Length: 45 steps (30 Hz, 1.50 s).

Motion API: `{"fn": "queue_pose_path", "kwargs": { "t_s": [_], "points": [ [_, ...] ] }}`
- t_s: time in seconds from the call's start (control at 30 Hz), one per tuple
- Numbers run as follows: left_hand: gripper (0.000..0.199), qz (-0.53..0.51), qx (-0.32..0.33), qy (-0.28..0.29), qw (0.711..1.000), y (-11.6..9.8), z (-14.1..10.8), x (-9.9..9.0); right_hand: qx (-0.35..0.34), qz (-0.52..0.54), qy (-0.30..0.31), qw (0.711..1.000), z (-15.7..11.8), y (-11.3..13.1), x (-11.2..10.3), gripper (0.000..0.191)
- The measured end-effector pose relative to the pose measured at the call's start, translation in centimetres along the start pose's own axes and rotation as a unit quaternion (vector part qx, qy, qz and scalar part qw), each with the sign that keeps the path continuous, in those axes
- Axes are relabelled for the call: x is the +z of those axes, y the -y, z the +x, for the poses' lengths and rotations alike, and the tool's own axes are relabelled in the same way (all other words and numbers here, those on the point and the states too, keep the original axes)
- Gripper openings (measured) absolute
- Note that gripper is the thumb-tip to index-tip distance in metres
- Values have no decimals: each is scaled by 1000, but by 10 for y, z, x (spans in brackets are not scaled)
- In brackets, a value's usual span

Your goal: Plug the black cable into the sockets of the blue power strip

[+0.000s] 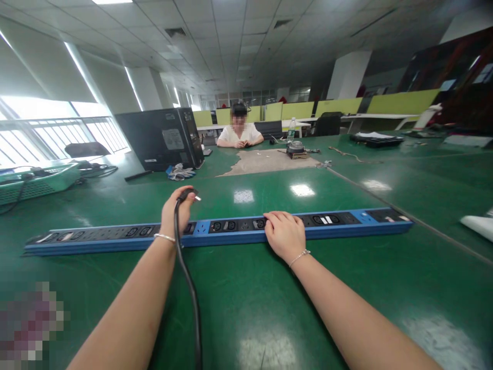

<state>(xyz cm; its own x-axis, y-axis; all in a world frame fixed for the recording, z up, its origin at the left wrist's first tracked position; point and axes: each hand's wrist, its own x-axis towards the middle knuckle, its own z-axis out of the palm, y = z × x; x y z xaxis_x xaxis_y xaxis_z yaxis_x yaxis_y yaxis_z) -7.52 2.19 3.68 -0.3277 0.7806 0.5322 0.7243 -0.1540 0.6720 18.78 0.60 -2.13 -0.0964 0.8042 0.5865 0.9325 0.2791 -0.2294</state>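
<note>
A long blue power strip (pixel 234 237) with black socket sections lies across the green table in front of me. My left hand (pixel 177 210) is raised over its left half, closed around a black power plug (pixel 187 194) whose metal prongs point right. From that plug a thick black cord (pixel 188 280) hangs down past my wrist and runs off the bottom edge. My right hand (pixel 284 234) rests on the strip right of its middle, fingers over the top and thumb at the near side, gripping it. Sockets beneath that hand are hidden.
Behind the strip stand a black computer case (pixel 157 139) and gloves (pixel 180 172). A green basket (pixel 38 182) with cables is at left. Across the table (pixel 239 288) sits a person (pixel 239 131), near a bottle (pixel 291 128) and a round metal device (pixel 296 149).
</note>
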Motion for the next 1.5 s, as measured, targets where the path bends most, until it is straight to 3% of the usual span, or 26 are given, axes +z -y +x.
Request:
{"fn": "queue_pose_path", "kwargs": {
  "t_s": [0.13, 0.27, 0.67, 0.9, 1.1, 1.3, 1.5],
  "points": [
    [35, 49, 70, 172, 981, 16, 3, -19, -4, 0, -22, 1000, 0, -1, 3, 28],
    [37, 92, 121, 234, 960, 23, -13, -17, -7, 3, -29, 1000, 0, -1, 3, 27],
    [37, 161, 151, 218, 950, 25, -28, -18, -11, -6, -32, 999, 1, -3, 6, 28],
    [37, 142, 137, 177, 964, 33, -38, -17, -9, -6, -31, 999, 1, -3, 7, 28],
    [34, 206, 167, 176, 948, 36, -42, -10, -7, -11, -28, 1000, 1, -3, 6, 27],
    [34, 250, 211, 157, 932, 30, -47, -14, -2, -9, -22, 1000, 1, -2, 6, 27],
    [34, 256, 197, 143, 936, 27, -57, -12, -1, -8, -14, 1000, 1, -2, 5, 28]
  ]
}}
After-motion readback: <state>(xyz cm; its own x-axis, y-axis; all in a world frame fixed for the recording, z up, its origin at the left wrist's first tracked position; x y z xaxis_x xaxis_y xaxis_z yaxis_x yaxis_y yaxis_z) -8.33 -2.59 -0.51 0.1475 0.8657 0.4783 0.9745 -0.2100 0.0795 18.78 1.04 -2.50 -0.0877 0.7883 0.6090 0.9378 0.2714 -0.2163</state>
